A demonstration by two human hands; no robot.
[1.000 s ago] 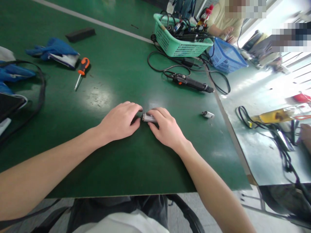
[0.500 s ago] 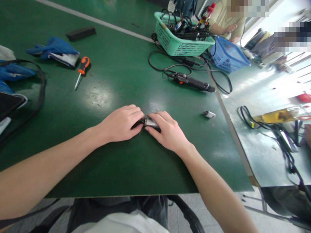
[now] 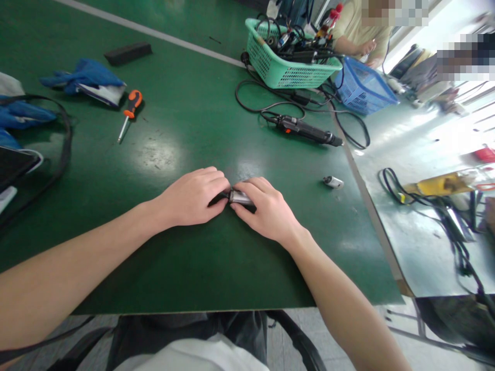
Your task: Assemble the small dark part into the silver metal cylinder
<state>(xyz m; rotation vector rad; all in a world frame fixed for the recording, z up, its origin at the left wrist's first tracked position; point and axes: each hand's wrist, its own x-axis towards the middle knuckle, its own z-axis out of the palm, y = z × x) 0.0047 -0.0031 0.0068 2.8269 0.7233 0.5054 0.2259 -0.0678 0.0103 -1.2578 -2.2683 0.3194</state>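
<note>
Low over the green table, a silver metal cylinder [image 3: 242,198] lies crosswise between my two hands. My right hand [image 3: 268,203] is closed around it, thumb along the near side and fingers over the far side. My left hand [image 3: 199,197] is closed at the cylinder's left end, where a dark part [image 3: 220,198] shows between thumb and fingers. Most of that dark part is hidden, so its kind is unclear. The fingertips of both hands almost meet. A smaller silver cylindrical piece [image 3: 333,182] lies on the table to the right.
A black electric screwdriver [image 3: 305,131] with a looping cord lies beyond my hands. Behind it stand a green basket [image 3: 296,76] of tools and cables and a blue basket [image 3: 363,93]. An orange-handled screwdriver [image 3: 132,105], blue gloves [image 3: 87,77] and a dark block [image 3: 128,53] lie left. A person sits opposite.
My hands and the cylinder shifted slightly toward me and right, and my left fingers came together at the cylinder's left end. Over the last half second both hands have stayed nearly still.
</note>
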